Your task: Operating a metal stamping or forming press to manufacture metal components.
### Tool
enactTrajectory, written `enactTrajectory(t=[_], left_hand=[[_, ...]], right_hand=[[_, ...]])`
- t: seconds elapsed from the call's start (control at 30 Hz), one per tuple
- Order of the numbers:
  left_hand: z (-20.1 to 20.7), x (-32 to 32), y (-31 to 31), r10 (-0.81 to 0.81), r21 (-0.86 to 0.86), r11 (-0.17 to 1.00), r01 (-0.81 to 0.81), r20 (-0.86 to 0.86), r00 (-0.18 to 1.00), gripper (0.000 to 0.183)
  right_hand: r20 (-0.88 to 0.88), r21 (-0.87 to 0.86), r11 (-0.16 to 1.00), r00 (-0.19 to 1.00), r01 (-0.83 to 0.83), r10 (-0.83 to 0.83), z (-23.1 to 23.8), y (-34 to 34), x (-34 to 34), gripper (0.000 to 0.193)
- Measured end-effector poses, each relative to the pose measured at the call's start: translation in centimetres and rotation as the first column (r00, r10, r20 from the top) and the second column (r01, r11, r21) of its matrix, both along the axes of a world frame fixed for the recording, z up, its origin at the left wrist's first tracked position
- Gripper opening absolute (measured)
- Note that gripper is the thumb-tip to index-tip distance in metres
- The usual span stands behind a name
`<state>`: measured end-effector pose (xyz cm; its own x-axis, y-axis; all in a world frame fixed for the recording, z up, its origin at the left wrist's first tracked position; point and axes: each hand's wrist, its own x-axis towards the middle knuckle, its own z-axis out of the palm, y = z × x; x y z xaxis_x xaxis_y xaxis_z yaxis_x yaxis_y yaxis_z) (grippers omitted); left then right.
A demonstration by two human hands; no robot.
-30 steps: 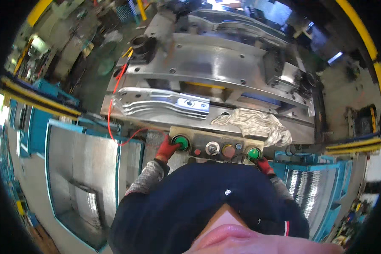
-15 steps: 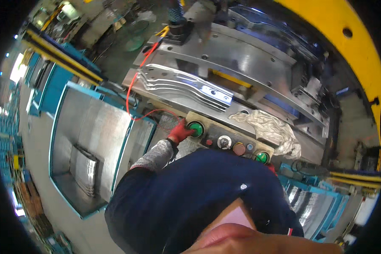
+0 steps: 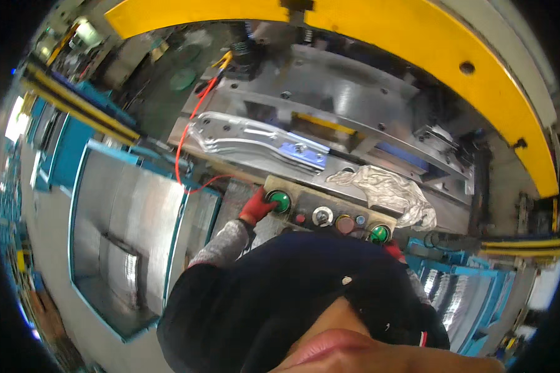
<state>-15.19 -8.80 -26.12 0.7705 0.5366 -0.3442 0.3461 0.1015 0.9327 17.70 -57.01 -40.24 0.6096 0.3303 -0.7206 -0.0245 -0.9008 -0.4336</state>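
Note:
My left hand (image 3: 256, 207), in a red glove, reaches the left end of the control box. Its fingertips are apart and rest at the left green push button (image 3: 279, 201), holding nothing. At the box's right end, my right hand (image 3: 393, 250) shows only as a bit of red glove beside the right green push button (image 3: 379, 234). My body hides most of it, fingers included. Between the buttons, the control box (image 3: 305, 202) carries a silver knob (image 3: 322, 216) and a larger reddish button (image 3: 345, 224). Beyond it, several curved metal stampings (image 3: 249, 138) lie stacked on the press bed.
A crumpled whitish rag (image 3: 392, 193) lies on the bed's near edge. The yellow press beam (image 3: 379, 28) arches over the far side. A red hose (image 3: 180, 155) runs down at left. Blue-framed metal bins stand left (image 3: 121, 248) and right (image 3: 460, 298). Striped guard posts (image 3: 74, 102) flank the press.
The yellow beam now spans much more of the top, lower over the press. The rest of the scene has shifted slightly left in view. Both hands stay at the green buttons.

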Motion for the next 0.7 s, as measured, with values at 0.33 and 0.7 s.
enactTrajectory(t=[0.33,0.7], left_hand=[[-2.1,-2.4,1.0,-0.052,0.201,0.979,0.042,0.045,0.998,0.073],[-2.2,-8.1,5.0,0.481,0.395,0.789,-0.47,0.078,0.873,0.045]], right_hand=[[0.003,0.39,0.881,0.956,0.269,-0.293,6.9,1.7,-4.4,0.034],[0.335,0.757,0.647,0.796,0.091,-0.504,21.9,9.2,-6.6,0.033]])
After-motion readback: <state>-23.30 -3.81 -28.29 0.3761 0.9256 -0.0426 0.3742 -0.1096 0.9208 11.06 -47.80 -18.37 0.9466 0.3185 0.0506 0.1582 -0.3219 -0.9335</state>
